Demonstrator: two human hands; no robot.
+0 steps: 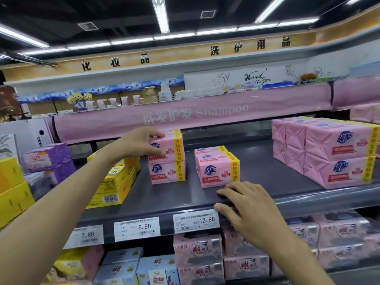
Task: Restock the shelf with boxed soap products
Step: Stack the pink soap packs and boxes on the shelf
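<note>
Shelf: dark grey, carrying pink soap packs.
Big pink stack: far right.
Top soap pack: sits on another, mid-left.
Single pack: near that pair, not touching it.
My left hand: grips the top soap pack.
My right hand: well apart, resting on the shelf edge, holding nothing.

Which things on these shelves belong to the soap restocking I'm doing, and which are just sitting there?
Job: left hand, gripping the top pink pack; pink pack beneath; single pink pack; dark shelf; right hand, resting on its front edge.
Bystanders: yellow boxes; purple packs; price tags; lower-shelf packs.
</note>
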